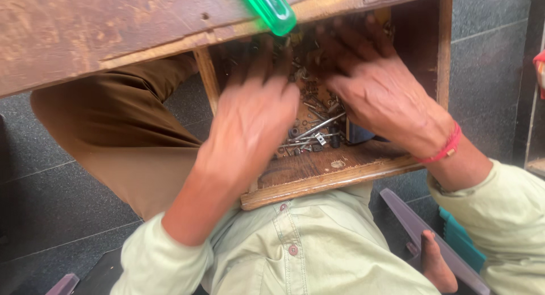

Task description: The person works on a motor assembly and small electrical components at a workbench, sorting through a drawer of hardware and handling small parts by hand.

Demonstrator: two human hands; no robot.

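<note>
Both hands reach into an open wooden drawer (pixel 318 178) pulled out from under a worn tabletop (pixel 85 28): the left hand (pixel 252 122) lies flat with fingers spread, and the right hand (pixel 374 85), a red thread (pixel 445 150) at its wrist, rests beside it with fingers spread, neither visibly gripping anything. Between and under the hands lies a heap of screws and small metal bits (pixel 315 133) on the drawer floor. A green screwdriver handle (pixel 269 8) sticks out over the tabletop edge just above the fingers.
</note>
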